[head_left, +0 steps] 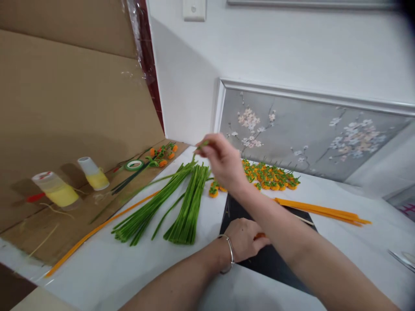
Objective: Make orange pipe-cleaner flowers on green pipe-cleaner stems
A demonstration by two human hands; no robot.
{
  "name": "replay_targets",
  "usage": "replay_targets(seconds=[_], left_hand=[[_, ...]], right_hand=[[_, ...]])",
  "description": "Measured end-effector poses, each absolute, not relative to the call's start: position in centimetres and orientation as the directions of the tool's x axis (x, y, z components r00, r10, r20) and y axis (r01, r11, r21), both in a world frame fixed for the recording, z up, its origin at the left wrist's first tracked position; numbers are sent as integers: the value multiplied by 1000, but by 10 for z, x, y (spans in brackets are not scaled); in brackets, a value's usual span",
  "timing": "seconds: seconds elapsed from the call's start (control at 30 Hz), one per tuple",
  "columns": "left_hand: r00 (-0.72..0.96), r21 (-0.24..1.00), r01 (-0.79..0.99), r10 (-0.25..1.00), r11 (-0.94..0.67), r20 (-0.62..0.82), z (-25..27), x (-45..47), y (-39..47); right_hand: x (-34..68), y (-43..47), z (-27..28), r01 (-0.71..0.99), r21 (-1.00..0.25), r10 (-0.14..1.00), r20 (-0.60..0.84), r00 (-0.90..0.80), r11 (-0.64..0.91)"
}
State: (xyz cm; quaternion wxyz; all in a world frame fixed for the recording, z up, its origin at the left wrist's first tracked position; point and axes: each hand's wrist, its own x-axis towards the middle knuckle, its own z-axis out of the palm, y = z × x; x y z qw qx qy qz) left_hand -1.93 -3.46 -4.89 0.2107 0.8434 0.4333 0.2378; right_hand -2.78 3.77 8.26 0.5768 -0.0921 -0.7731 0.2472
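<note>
My right hand (222, 162) reaches across my left arm, its fingers pinched on the tip of a green pipe cleaner (193, 156). Below it are two fanned bundles of green pipe cleaners, one on the left (152, 203) and one on the right (189, 207). Over a black mat (275, 263), my left hand (244, 239), with a bracelet at the wrist, is closed round a small orange piece (259, 236). Most of that piece is hidden by the fingers. Many small orange-and-green pieces (275, 177) stand grouped at the back, partly behind my right arm.
Orange pipe cleaners (324, 211) lie on the right, and a single orange one (100, 229) runs along the cardboard's edge. On the cardboard stand two bottles with yellow contents (61, 194) (95, 177), beside a roll of green tape (134, 165). A framed flower picture (292, 125) leans behind.
</note>
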Motion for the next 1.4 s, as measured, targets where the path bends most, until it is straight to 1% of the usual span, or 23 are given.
replay_targets(seconds=[0.07,0.17,0.23,0.33,0.37,0.4,0.43,0.5,0.57,0.63,0.7,0.8,0.83,0.9,0.97,1.03,1.1,1.13,1.17,1.23,1.27,1.33,1.4], left_hand=[[500,571,633,839,-522,214,-42,-20,-35],[472,591,636,856,-496,211,-35,-22,-37],[461,611,627,862,-483,208,-33,-23,-36],[455,649,601,867,-466,202,-32,-24,-33],[454,665,588,868,-460,199,-31,-23,-32],[453,679,577,870,-454,196,-30,-23,-31],[451,694,565,871,-447,193,-29,-23,-29],[450,716,544,872,-439,193,-27,-23,-27],[447,725,532,872,-438,198,-23,-22,-25],[454,724,530,869,-443,199,-20,-22,-23],[446,710,540,869,-452,214,-17,-22,-22],[451,619,594,850,-513,272,-10,-25,-21],[419,599,611,853,-518,310,-7,-28,-20],[281,621,604,862,-501,422,2,-38,-16],[-14,705,562,847,-433,532,11,-50,-11],[-258,839,397,832,-372,491,20,-59,-8],[-322,904,240,850,-353,417,23,-59,-8],[-283,916,207,875,-344,392,22,-56,-10],[-174,919,231,916,-320,362,19,-50,-13],[113,914,285,957,-289,268,10,-34,-20],[235,907,308,947,-286,219,5,-26,-24],[365,883,358,916,-303,166,-4,-14,-29],[412,856,410,901,-314,133,-10,-8,-31]], right_hand=[[3,44,103,-221,-471,440,880,-176,854],[56,37,129,-155,-414,418,909,-8,897],[94,21,140,9,-365,364,930,46,931],[147,-13,141,433,-262,218,964,150,863],[162,-24,136,534,-202,163,979,120,821],[175,-34,127,609,-164,171,984,47,776],[185,-42,116,668,-158,224,974,-13,727],[199,-50,86,698,-74,277,944,-182,712],[203,-50,49,715,-81,403,867,-293,694],[200,-46,15,694,-56,470,774,-423,717],[195,-43,-9,684,-63,492,742,-455,727],[192,-47,-26,656,-179,556,715,-425,733],[192,-49,-28,639,-214,569,707,-421,739],[195,-51,-31,617,-249,582,693,-425,747],[198,-51,-35,628,-248,592,686,-424,737],[200,-49,-39,650,-260,617,672,-409,714],[200,-47,-41,656,-297,644,662,-382,694],[200,-46,-40,655,-314,653,662,-368,688],[200,-45,-39,657,-324,656,669,-350,680],[199,-44,-37,670,-331,654,691,-307,664],[200,-43,-35,675,-336,653,701,-287,657],[201,-43,-34,673,-348,653,709,-266,652],[204,-42,-34,668,-339,644,713,-277,663]])
